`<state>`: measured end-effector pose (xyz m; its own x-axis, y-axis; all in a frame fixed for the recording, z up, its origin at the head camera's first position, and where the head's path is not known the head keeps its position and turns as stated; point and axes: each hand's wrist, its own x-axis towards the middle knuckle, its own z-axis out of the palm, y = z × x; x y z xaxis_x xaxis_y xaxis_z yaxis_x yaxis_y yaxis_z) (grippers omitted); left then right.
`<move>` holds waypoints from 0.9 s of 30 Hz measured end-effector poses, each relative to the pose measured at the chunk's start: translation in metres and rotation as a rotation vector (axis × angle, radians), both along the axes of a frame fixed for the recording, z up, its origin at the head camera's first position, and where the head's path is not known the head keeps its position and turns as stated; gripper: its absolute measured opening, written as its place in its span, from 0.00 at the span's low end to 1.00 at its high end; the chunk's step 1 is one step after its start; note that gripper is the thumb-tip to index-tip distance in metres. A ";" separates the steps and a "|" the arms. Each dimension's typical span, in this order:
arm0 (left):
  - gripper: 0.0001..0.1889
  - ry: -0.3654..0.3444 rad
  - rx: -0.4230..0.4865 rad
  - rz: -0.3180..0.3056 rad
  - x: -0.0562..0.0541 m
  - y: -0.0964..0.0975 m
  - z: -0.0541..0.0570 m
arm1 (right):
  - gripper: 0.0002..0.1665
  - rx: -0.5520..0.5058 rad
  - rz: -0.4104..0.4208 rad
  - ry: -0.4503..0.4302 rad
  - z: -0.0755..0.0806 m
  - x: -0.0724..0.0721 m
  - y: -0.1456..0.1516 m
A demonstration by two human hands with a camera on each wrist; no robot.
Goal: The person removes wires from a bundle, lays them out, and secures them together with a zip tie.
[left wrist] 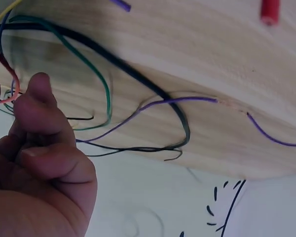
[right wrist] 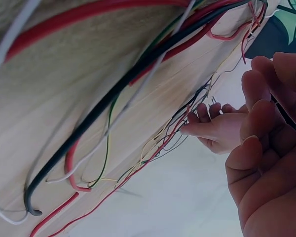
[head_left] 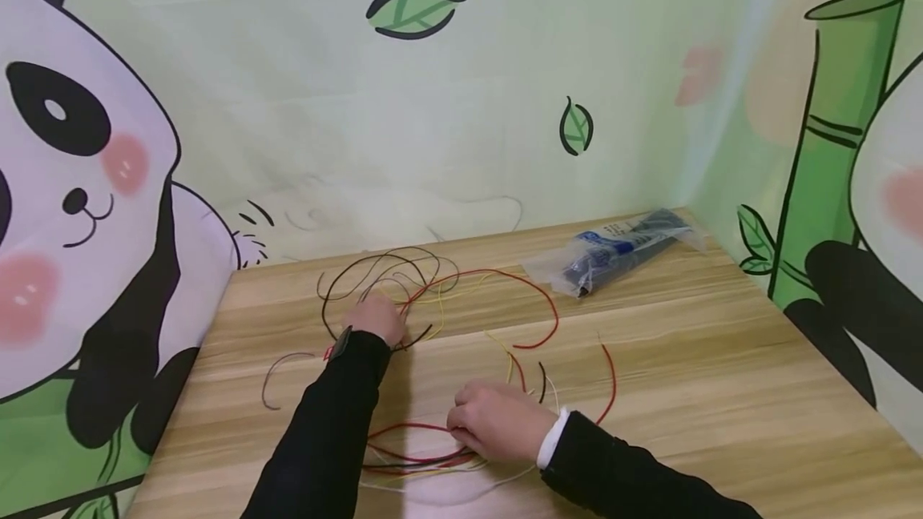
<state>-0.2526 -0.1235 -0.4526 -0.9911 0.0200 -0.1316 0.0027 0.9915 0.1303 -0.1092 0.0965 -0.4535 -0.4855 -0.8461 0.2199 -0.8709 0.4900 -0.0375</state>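
Note:
My left hand [head_left: 376, 319] is at the far loose tangle of wires, near its lower edge. Red wires [head_left: 407, 304] gather by its thumb side, and its fingertips pinch them, partly hidden. In the left wrist view, a dark wire [left wrist: 113, 60], a green wire [left wrist: 107, 89] and a purple wire [left wrist: 192, 99] loop beside the fingers. My right hand [head_left: 501, 423] hovers over a nearer bundle of red, black, white and yellow wires [head_left: 414, 464]. Its fingers [right wrist: 256, 148] are loosely curled, apart from the bundle in the right wrist view; a dark strip shows between them, unclear what.
A clear plastic bag [head_left: 613, 251] with dark, blue-labelled contents lies at the back right of the wooden table [head_left: 721, 391]. A thin purple wire [head_left: 267, 379] curves alone on the left. One red wire [head_left: 611, 375] sticks out right of the right hand. A printed cloth [head_left: 288, 102] stands behind.

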 end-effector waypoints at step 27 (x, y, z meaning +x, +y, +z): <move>0.18 0.173 0.450 -0.034 0.014 0.011 0.026 | 0.03 -0.034 -0.060 -0.063 -0.003 -0.002 0.009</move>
